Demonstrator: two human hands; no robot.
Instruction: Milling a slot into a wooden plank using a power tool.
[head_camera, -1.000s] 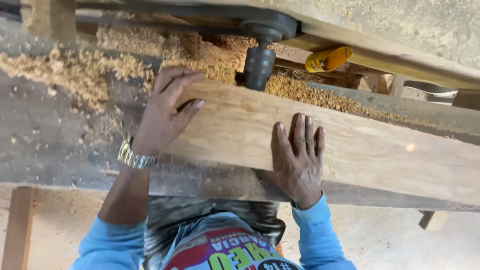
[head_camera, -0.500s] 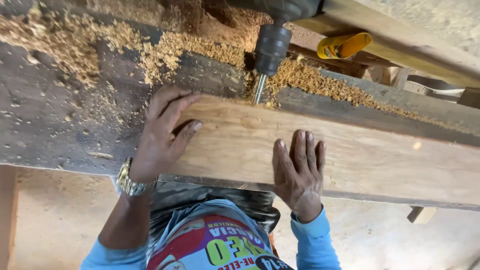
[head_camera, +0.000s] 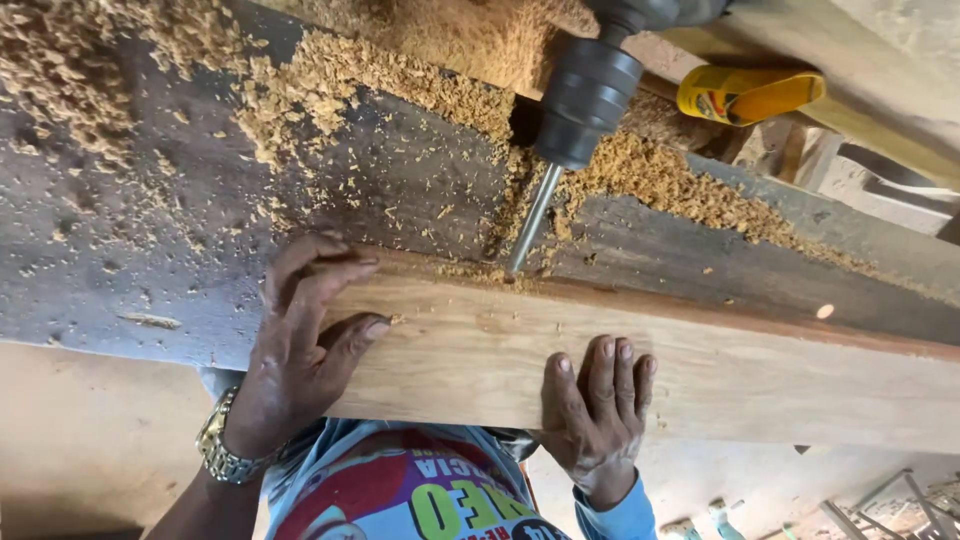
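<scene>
A long pale wooden plank (head_camera: 760, 370) lies across a dark, worn workbench (head_camera: 150, 230). My left hand (head_camera: 300, 350), with a gold wristwatch, grips the plank's left end, its fingers curled over the far edge. My right hand (head_camera: 595, 405) lies flat on top of the plank near its front edge, fingers stretched out together. A dark drill chuck (head_camera: 585, 95) comes in from the top. Its metal bit (head_camera: 532, 220) slants down, and the tip touches the plank's far edge between my hands. Whoever or whatever holds the drill is out of view.
Heaps of sawdust (head_camera: 380, 70) cover the bench behind the plank and around the bit. A yellow tool part (head_camera: 750, 92) sits at the top right beside a wooden beam (head_camera: 880, 120). Metal frames (head_camera: 880, 505) stand on the floor at the lower right.
The view has drawn closer to the bench. The drill bit has come down to the plank's far edge. Both hands have stayed on the plank, the left now curled round its end.
</scene>
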